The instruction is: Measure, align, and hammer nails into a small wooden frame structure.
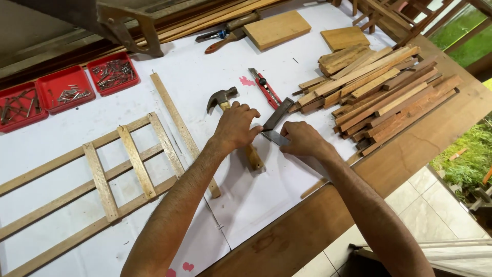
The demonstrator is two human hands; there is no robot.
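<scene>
Both hands pinch the dark metal try square [277, 125]: left hand [237, 125] at its corner, right hand [302, 139] pressing the near blade, wooden-handled claw hammer [225, 100] just left.

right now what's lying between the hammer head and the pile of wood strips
In the head view, a red utility knife lies between the hammer head and the pile of wood strips.

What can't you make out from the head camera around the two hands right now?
- Metal square: its corner is hidden under the left hand and right hand.
- Hammer: handle partly covered by the left hand.
- Red trays: contents too small to identify.
- Slat frame: cut off by the left edge.
</scene>
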